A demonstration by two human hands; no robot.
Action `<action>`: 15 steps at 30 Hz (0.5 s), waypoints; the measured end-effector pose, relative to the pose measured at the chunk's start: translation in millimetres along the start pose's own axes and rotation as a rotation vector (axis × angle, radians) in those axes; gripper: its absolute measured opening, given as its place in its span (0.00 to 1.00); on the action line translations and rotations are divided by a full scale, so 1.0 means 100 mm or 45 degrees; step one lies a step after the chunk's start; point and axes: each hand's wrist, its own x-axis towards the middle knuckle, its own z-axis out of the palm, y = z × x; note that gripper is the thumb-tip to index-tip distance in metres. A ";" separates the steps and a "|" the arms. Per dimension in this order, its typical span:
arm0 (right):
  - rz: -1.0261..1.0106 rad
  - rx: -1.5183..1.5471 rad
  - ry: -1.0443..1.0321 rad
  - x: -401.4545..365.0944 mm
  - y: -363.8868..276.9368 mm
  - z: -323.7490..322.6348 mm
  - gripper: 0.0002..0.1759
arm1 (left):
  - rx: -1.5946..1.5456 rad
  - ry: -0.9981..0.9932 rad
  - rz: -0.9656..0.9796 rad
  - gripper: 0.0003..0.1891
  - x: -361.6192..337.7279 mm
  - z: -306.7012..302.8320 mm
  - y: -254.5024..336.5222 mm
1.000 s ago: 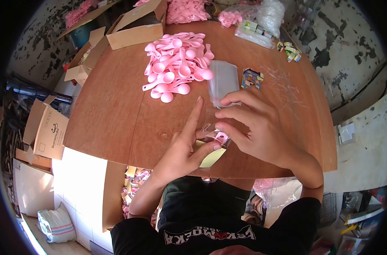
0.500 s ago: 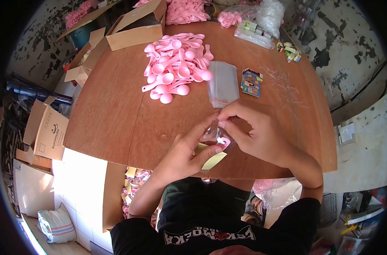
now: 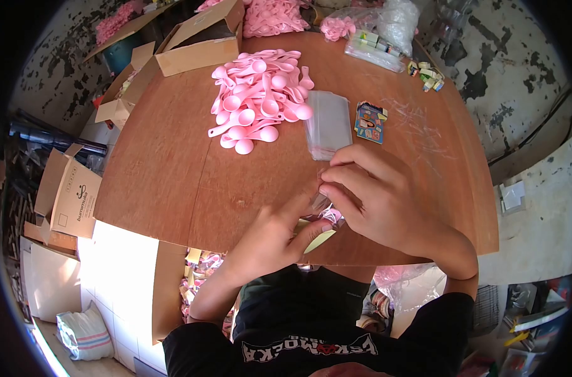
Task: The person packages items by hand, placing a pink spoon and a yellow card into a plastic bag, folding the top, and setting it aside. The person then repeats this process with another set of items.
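Observation:
Near the table's front edge, my left hand (image 3: 276,229) is closed around a clear plastic bag (image 3: 319,202). A pink spoon (image 3: 331,215) and a pale yellow card (image 3: 320,241) show inside it, partly covered by my thumb. At the upper end of the bag, my right hand (image 3: 377,204) pinches the plastic between thumb and fingers. Just beyond my hands lies a stack of flat clear bags (image 3: 330,125). Left of that stack is a heap of pink spoons (image 3: 254,100). On its right lies a small blue printed box (image 3: 369,122).
Cardboard boxes (image 3: 201,47) stand at the table's back left. Along the back edge are a bag of pink pieces (image 3: 276,17) and a plastic bag with small rolls (image 3: 377,47). Small yellow-green pieces (image 3: 427,76) lie back right. Below the front edge is a box of packed items (image 3: 195,276).
My right hand's fingers have shifted at the bag's upper end and now cover more of it. The card and spoon show less beneath my left thumb.

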 end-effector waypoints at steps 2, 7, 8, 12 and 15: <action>-0.015 -0.049 -0.013 0.00 -0.03 -0.01 0.07 | 0.099 -0.004 0.022 0.30 -0.01 0.01 0.00; -0.008 -0.190 -0.051 -0.02 -0.07 -0.01 0.08 | 0.244 -0.033 0.004 0.26 -0.01 0.03 -0.01; -0.020 -0.200 -0.040 -0.02 -0.07 0.00 0.08 | 0.244 -0.034 0.004 0.26 -0.01 0.03 -0.01; -0.050 -0.213 0.017 -0.01 -0.05 0.03 0.09 | 0.247 -0.137 0.042 0.28 -0.02 -0.01 -0.01; -0.037 -0.057 0.026 0.01 -0.04 -0.01 0.10 | 0.202 -0.165 0.110 0.29 -0.04 -0.02 0.02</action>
